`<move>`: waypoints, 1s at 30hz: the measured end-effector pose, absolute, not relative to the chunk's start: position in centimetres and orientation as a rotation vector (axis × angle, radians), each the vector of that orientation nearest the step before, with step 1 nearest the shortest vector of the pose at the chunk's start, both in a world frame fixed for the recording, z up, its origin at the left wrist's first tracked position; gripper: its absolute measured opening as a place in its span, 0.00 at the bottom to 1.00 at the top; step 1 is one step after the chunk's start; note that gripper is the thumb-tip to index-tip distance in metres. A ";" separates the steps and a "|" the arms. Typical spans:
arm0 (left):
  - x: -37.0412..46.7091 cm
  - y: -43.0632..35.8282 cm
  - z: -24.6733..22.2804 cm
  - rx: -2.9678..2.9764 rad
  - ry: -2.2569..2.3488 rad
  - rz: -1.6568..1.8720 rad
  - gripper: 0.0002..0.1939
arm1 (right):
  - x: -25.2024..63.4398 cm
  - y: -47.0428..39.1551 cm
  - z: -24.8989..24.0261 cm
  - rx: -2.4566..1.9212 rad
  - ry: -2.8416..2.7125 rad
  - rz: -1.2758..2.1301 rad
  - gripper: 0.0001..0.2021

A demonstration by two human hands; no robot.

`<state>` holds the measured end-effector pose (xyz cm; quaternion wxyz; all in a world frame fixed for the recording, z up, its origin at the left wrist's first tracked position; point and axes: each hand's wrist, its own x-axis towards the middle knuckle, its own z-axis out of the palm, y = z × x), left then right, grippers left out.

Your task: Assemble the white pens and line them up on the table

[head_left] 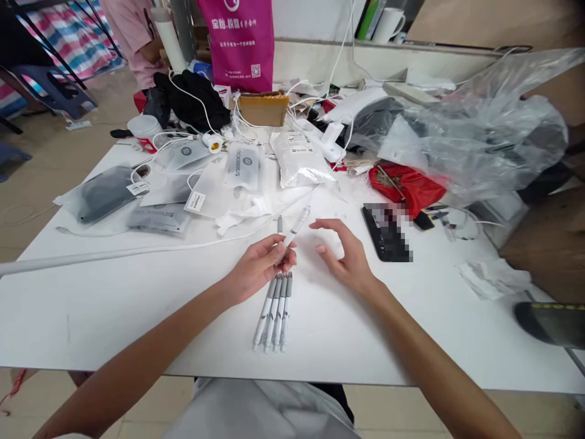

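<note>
1. Gripping a white click pen (298, 225) between the thumb and fingers of the left hand (258, 265), above the middle of the white table (365, 356), its white end tilted up and toward the right edge.
2. Holding the right hand (350, 259) open, thumb and fingers curved apart, just right of the pen.
3. Showing the grey tip of another pen (280, 224) beyond the left hand; impossible to tell whether held or resting on the table.
4. Have four matching pens (278, 317) side by side between the left hand and the near edge, grey grips toward the far edge.
5. Can see a black phone (372, 235) lying toward the right edge, screen pixelated, with a red bag (420, 186) beyond and crumpled clear plastic (475, 128) at the far right corner.
6. Can see overlapping frosted pouches (242, 167) toward the far left corner, and a white cable (137, 251) running in from the left edge.
7. Can see a white parcel (299, 161) and a small cardboard box (262, 113) nearer the far edge.
</note>
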<state>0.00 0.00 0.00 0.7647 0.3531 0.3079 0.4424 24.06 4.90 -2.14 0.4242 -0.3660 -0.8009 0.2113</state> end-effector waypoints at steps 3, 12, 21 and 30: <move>1.1 -0.1 0.1 0.831 0.656 0.899 0.18 | 23.3 3.7 -1.5 -0.755 -1.855 0.782 0.21; 3.4 -0.3 -0.1 1.065 0.593 0.820 0.20 | 23.0 2.4 0.2 -0.830 -1.603 1.149 0.09; 4.8 -1.0 1.4 1.026 0.728 0.869 0.24 | 22.8 2.5 1.2 -0.816 -1.535 0.993 0.28; 4.7 -1.4 1.1 1.029 0.799 0.868 0.24 | 22.8 3.0 1.2 -0.792 -1.495 0.810 0.21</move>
